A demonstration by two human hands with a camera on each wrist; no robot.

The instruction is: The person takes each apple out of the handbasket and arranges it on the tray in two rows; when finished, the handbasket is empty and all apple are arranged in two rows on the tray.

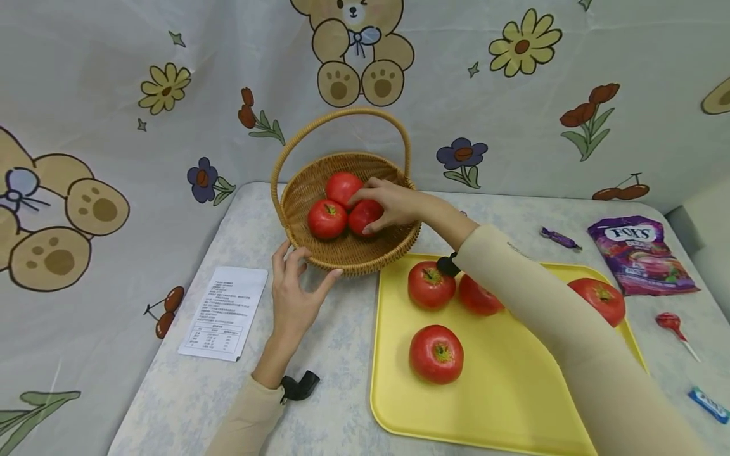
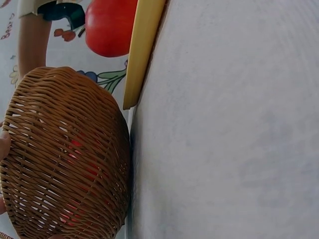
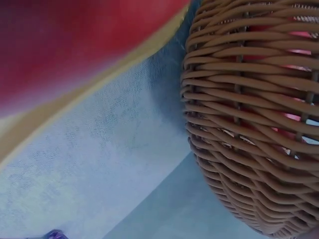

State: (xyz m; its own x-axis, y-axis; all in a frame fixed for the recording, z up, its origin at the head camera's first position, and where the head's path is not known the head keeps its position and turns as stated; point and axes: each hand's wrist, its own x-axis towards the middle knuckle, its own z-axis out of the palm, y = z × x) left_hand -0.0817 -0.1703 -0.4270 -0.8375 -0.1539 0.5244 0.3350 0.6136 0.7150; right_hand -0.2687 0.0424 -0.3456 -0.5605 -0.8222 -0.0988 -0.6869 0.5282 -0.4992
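Observation:
A round wicker basket point(image 1: 352, 265) with a tall arched handle holds a few red apples, among them one at the back point(image 1: 343, 188) and one at the left point(image 1: 327, 220). My right hand point(image 1: 393, 201) reaches in over the rim, its fingers and thumb round a third apple point(image 1: 365, 218), which they partly cover. At the basket's near left rim, my left hand point(image 1: 294, 301) holds the edge with spread thumb and fingers. In the left wrist view some fingertips point(image 2: 4, 145) show at the rim. The right wrist view shows the basket's woven side point(image 3: 254, 99), not the hand.
A yellow tray point(image 1: 410, 408) at the right bears several more apples, including one near its front point(image 1: 436, 354). Beyond it lie a purple candy bag point(image 1: 641, 256), a wrapped candy point(image 1: 560, 239), a lollipop point(image 1: 670, 323) and a blue-wrapped sweet point(image 1: 709, 404). Printed paper point(image 1: 225, 313) lies left.

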